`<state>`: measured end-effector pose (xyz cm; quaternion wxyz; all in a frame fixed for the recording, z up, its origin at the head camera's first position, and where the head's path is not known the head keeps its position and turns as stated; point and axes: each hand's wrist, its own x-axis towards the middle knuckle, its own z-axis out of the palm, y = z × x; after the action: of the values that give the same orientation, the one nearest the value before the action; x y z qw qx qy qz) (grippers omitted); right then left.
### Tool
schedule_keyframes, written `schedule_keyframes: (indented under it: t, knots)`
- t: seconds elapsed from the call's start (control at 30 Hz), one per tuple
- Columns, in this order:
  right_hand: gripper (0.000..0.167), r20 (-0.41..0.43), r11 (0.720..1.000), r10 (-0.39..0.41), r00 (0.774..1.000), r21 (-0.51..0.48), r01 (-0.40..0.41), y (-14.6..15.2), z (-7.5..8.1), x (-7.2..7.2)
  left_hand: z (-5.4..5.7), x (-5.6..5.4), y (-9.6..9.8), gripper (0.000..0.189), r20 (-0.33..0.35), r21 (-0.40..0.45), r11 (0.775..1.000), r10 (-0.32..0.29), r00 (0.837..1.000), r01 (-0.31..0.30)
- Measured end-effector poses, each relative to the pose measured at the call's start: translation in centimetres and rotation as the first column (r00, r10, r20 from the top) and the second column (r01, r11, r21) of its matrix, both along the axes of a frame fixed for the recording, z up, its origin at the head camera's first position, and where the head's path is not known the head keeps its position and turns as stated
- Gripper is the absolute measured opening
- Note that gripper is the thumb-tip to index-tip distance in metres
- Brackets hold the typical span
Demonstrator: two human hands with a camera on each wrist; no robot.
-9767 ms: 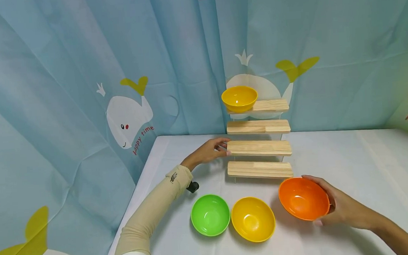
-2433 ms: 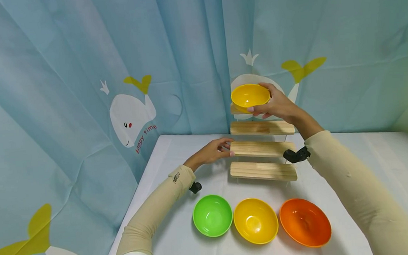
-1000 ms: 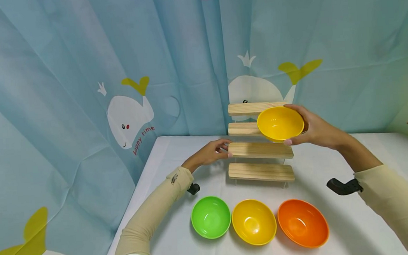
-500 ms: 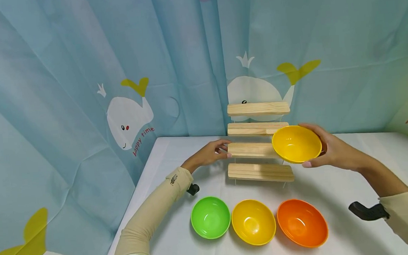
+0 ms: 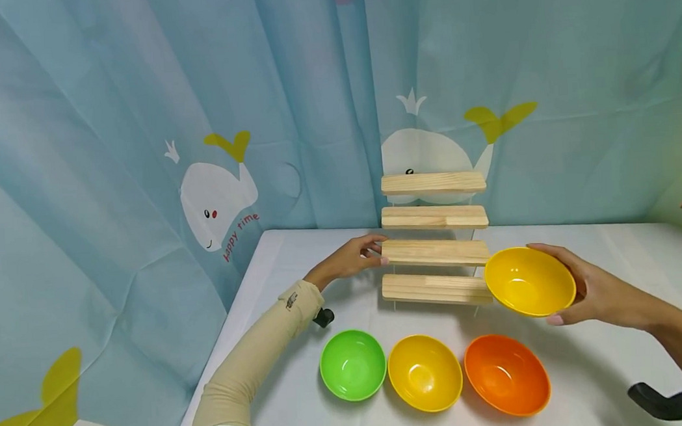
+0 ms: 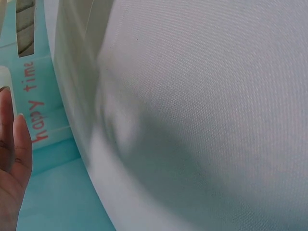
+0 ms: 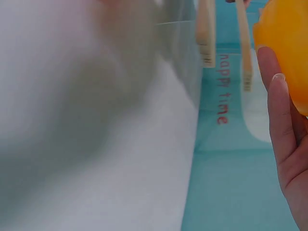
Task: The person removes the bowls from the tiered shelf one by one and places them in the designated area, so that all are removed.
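My right hand [image 5: 606, 294] holds a yellow bowl [image 5: 529, 283] by its right side, thumb at the front and fingers behind. This bowl is raised, just right of the lowest steps of a tiered wooden rack [image 5: 435, 251]; in the right wrist view the yellow bowl [image 7: 288, 53] shows at the right edge against the fingers. My left hand [image 5: 349, 257] grips the left end of the rack's second plank from the bottom, thumb in front. Before the rack sit a green bowl [image 5: 353, 365], another yellow bowl [image 5: 425, 373] and an orange bowl [image 5: 506, 375], in a row.
The rack has several planks on clear supports, stepping up toward the back. A white cloth [image 5: 624, 248] covers the table, and a blue curtain [image 5: 311, 110] with whale prints hangs behind and to the left. A black wrist mount [image 5: 666, 403] juts from the right sleeve.
The right hand set the orange bowl down at the row's right end, then took the yellow bowl off the top plank and brought it down, right and nearer. The left hand stayed at the rack.
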<state>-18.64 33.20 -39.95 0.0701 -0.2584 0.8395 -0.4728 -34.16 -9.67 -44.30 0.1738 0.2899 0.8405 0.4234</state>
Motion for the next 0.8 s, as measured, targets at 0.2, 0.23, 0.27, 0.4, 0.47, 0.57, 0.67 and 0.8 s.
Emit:
schedule_keyframes:
  t: [0.2,0.23,0.27,0.4,0.47,0.57,0.67,0.8]
  knots:
    - [0.101,0.052,0.999,-0.028,0.998,0.018,0.027,1.4,-1.4,1.8,-0.1,-0.1,-0.1,0.057,-0.010,0.009,1.000,-0.014,1.000,0.014]
    - [0.101,0.053,0.999,-0.041,0.998,0.032,0.040,1.6,-1.6,2.1,0.0,-0.1,0.0,0.058,-0.011,0.009,1.000,-0.015,1.000,0.015]
    - [0.101,0.051,0.998,-0.056,0.997,0.044,0.054,1.9,-1.9,2.5,0.0,-0.1,0.0,0.058,-0.013,0.008,1.000,-0.016,1.000,0.016]
    - [0.101,0.041,0.993,-0.097,0.994,0.076,0.093,3.1,-3.2,3.7,0.1,-0.1,0.1,0.058,-0.014,0.006,1.000,-0.021,1.000,0.021]
    - [0.101,0.039,0.990,-0.117,0.992,0.090,0.113,3.8,-4.0,4.3,0.0,-0.1,0.1,0.058,-0.013,0.005,1.000,-0.021,1.000,0.021]
    - [0.100,0.057,0.983,-0.150,0.987,0.118,0.142,4.9,-5.2,4.9,-0.1,-0.2,0.0,0.059,-0.009,0.006,1.000,-0.023,1.000,0.023]
    - [0.099,0.051,0.982,-0.155,0.987,0.117,0.148,5.7,-6.4,5.5,-0.2,-0.2,0.0,0.058,-0.007,0.008,1.000,-0.025,1.000,0.025]
    - [0.100,0.038,0.982,-0.159,0.987,0.108,0.154,6.1,-7.6,6.4,-0.2,-0.2,0.0,0.058,-0.003,0.012,1.000,-0.022,1.000,0.022]
